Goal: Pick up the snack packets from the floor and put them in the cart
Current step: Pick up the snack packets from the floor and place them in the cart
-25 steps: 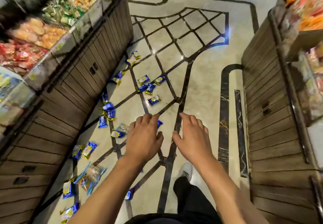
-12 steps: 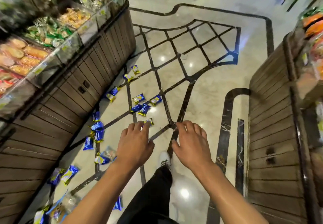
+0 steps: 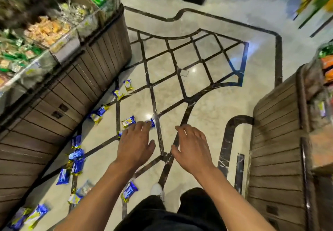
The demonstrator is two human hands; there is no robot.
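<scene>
I see both hands stretched out ahead of me at the centre of the frame, palms down, well above the floor and holding nothing. My left hand (image 3: 135, 145) has its fingers spread and relaxed; in the picture its fingertips overlap two of the snack packets (image 3: 128, 121), but it hangs over them and I cannot tell that it touches any. My right hand (image 3: 191, 148) sits just beside it, a narrow gap between the two thumbs, fingers loosely extended over bare floor (image 3: 212, 104).

The packets, blue and yellow wrappers, lie scattered on the floor in a loose trail down the left half of the frame. Two lie near the upper end of the trail, by the foot of the display unit (image 3: 72, 93). A pair overlap further down against the unit's base. A cluster of three or four sits at the left, below the level of my hands. One packet (image 3: 129, 191) lies near the lower centre, just left of my shoe (image 3: 156, 189), and more lie blurred in the lower left corner.

The floor is pale polished stone with dark inlaid lines forming a lattice. The wood-slatted display unit on the left carries bins of wrapped snacks, blurred, in the upper left. A second slatted unit (image 3: 275, 149) stands at the right edge. My dark trousers (image 3: 171, 216) fill the bottom centre.
</scene>
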